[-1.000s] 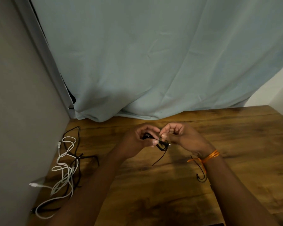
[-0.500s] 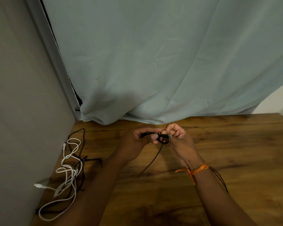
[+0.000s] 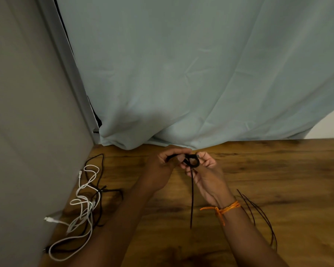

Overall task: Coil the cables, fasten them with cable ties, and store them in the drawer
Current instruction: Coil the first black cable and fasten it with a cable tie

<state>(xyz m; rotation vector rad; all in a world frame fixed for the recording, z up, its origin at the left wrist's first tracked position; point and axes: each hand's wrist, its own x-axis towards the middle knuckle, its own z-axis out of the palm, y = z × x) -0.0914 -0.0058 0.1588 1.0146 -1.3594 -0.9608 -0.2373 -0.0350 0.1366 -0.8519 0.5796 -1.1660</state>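
Both hands meet above the far middle of the wooden table [image 3: 278, 180]. My left hand [image 3: 160, 170] pinches one end of a small coil of black cable [image 3: 192, 161]. My right hand [image 3: 206, 172], palm up, holds the coil's other side near a small metal plug. A loose black tail [image 3: 191, 201] hangs from the coil down toward the table. At the left a white cable [image 3: 83, 205] and a black cable [image 3: 99, 191] lie tangled together, uncoiled. No cable tie or drawer can be made out.
A grey wall [image 3: 27, 132] borders the table on the left. A pale blue curtain [image 3: 181, 74] hangs to the table's far edge. An orange thread band [image 3: 226, 208] circles my right wrist, and thin black strands [image 3: 262, 214] trail beside that forearm.
The hands have shifted a little to the right and away. My right hand has turned palm up, and the black tail now hangs longer and straighter from the coil.
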